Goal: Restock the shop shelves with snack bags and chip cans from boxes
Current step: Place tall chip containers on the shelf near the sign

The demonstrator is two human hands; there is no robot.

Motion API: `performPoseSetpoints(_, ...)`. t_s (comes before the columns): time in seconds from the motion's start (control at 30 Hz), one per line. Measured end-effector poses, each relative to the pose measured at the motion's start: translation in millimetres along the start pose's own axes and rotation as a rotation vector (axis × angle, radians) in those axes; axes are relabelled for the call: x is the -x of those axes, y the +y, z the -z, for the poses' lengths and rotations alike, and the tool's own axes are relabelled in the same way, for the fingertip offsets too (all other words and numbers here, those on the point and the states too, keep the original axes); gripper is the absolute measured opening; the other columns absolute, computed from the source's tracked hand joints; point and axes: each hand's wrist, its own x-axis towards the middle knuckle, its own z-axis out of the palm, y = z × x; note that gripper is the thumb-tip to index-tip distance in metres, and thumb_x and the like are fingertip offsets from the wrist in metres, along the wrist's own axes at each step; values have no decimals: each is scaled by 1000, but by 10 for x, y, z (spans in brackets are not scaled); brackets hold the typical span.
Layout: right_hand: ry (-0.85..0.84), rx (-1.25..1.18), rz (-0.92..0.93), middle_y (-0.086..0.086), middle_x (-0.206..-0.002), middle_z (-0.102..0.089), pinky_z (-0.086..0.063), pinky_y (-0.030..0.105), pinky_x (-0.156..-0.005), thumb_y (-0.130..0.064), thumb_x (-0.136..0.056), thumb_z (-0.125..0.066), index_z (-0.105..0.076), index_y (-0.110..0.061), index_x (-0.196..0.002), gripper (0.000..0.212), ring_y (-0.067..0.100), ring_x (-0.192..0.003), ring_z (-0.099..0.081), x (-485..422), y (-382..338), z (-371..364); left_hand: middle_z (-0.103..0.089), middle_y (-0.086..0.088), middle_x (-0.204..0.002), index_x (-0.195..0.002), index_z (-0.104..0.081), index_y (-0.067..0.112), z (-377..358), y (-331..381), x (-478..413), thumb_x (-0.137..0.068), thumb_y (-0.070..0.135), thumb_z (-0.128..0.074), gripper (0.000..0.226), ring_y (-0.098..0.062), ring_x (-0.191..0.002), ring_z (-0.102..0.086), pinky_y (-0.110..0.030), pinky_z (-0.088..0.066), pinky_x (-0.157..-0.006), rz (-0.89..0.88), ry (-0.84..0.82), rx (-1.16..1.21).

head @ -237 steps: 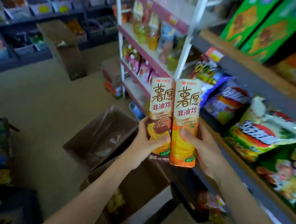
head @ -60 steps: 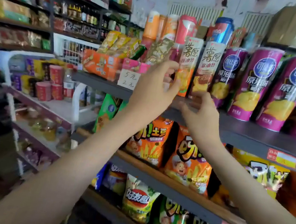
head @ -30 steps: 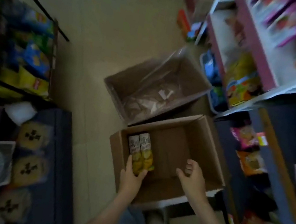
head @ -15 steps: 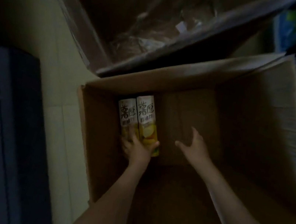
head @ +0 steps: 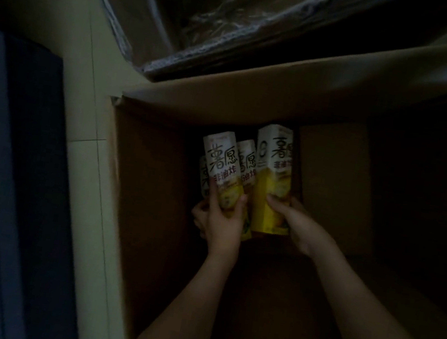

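In the open cardboard box, toward its far left corner, the left hand curls fingers and thumb round the lower part of 1 yellow-and-white chip can. Just beside it, the right hand grips a second chip can the same way. 2 further cans show behind them. A plastic-lined box lies just beyond the far rim.

Left hand, right hand — bare; forearms bare.
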Motion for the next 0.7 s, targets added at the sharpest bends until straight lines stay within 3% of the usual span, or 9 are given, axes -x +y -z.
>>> performPoseSetpoints(0.13,14,12,15,-1,-137,-52,-35,30,-95,-33,-82,-72,-36,-21,-145,74,14,-110,-49,9,35,53,-21,-5,-156,-151,-5,50,14,-39,-13,-93,34,-62,83,-30,-141,-29,-40,-36,-102,-32,-137,135)
performPoseSetpoints(0.27,11,24,50,-6,-120,-57,-42,27,-86,-30,-82,-73,-37,-25,-141,69,11,-103,-53,45,15,11,-11,-8,-158,-150,7,48,37,-3,-3,-89,26,-68,99,-31,-143,-21,-48,-33,-107,-63,-192,14)
performPoseSetpoints(0.37,1,37,88,-7,-114,-63,-47,34,-96,-27,-80,-76,-46,-27,-131,59,12,-104,-59,170,1,3,-9,-11,-156,-150,8,45,98,93,81,-85,22,-73,107,-34,-141,-23,-47,-35,-104,-47,-228,-16)
performPoseSetpoints(0.43,-1,33,88,-3,-118,-65,-47,41,-101,-29,-77,-79,-49,-22,-132,64,16,-109,-61,370,-33,-4,-12,-12,-153,-150,5,47,187,146,189,-84,18,-74,108,-36,-138,-26,-48,-37,-103,-24,-267,-19)
performPoseSetpoints(0.6,55,-7,87,-3,-121,-63,-46,42,-102,-29,-72,-83,-44,-26,-133,72,17,-111,-59,1462,-272,-35,-24,-9,-151,-144,0,61,680,538,922,-73,29,-77,110,-35,-137,-32,-53,-36,-109,-24,-423,-57)
performPoseSetpoints(0.7,65,-64,116,-4,-122,-64,-44,46,-103,-39,-58,-90,-45,-29,-134,89,19,-113,-59,2362,-527,-34,-28,-4,-150,-140,-8,67,1026,881,1429,-63,37,-81,110,-31,-137,-34,-55,-36,-110,-39,-517,-21)
